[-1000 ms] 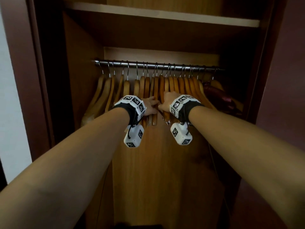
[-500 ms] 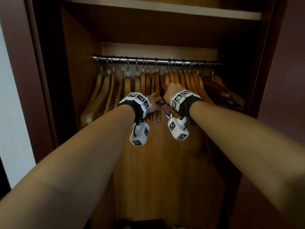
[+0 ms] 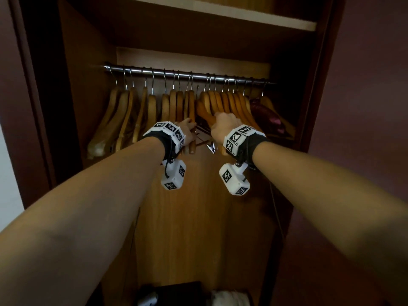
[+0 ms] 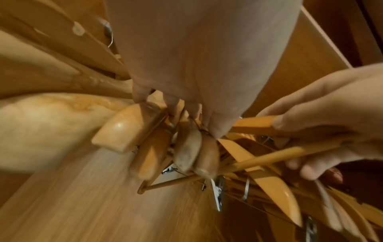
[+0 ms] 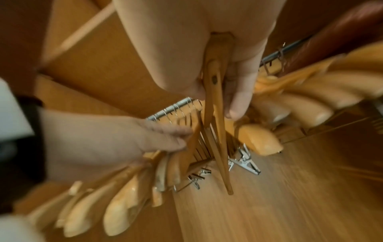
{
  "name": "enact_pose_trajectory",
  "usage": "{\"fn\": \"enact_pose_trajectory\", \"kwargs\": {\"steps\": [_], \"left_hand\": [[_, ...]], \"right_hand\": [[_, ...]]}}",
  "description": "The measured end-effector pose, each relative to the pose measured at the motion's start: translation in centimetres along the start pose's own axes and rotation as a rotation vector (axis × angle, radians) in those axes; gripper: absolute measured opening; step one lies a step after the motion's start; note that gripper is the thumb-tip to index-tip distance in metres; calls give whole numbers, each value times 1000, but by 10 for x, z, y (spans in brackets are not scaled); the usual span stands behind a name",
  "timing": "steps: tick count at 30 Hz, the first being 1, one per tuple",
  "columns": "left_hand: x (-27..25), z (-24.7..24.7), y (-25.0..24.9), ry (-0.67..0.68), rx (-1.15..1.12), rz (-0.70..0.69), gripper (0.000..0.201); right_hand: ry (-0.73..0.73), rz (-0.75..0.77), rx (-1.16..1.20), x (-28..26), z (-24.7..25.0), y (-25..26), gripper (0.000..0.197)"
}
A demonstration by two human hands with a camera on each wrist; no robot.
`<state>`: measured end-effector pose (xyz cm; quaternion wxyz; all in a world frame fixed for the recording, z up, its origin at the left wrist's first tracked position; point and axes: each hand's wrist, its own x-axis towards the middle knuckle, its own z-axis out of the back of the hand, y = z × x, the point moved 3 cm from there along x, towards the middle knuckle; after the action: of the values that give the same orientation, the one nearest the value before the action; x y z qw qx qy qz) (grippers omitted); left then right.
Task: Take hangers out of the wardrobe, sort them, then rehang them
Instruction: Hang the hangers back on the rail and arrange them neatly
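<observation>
Several wooden hangers [image 3: 172, 104] hang on a metal rail [image 3: 187, 75] inside the wardrobe. My right hand [image 3: 225, 127] grips one wooden hanger [image 5: 215, 85] by its arm and lower bar, and that hanger is tilted away from the row. Whether its hook is still on the rail I cannot tell. My left hand [image 3: 187, 129] lies with straight fingers [image 5: 172, 135] against the left group of hangers, beside the gap. Metal clips [image 5: 246, 162] dangle from hangers below the hands.
A shelf [image 3: 220, 12] sits above the rail. A dark red padded hanger [image 3: 267, 115] hangs at the right end. The wardrobe's side panels close in on both sides. On the wardrobe floor lie a dark box [image 3: 176, 292] and a white object [image 3: 229, 298].
The hands have moved apart, opening a gap in the row. The right hand has pulled its hanger rightward and tilted it. The left hand stays on the left group.
</observation>
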<state>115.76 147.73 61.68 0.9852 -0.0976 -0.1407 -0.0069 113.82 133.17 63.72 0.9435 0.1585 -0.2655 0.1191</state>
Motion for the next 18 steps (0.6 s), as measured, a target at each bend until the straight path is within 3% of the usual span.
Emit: {"fn": "enact_pose_trajectory", "kwargs": {"steps": [7, 11, 14, 18], "left_hand": [[-48, 6, -43, -182, -166, -42, 57], [-73, 4, -80, -168, -299, -69, 60], [-90, 2, -111, -168, -594, -6, 56], [-119, 1, -148, -138, -1166, 154, 55]], "right_hand": [[-2, 59, -29, -38, 43, -20, 38], [17, 95, -47, -68, 67, -42, 40], [47, 152, -32, -95, 85, -62, 46], [-35, 291, -103, -133, 108, -83, 43]]}}
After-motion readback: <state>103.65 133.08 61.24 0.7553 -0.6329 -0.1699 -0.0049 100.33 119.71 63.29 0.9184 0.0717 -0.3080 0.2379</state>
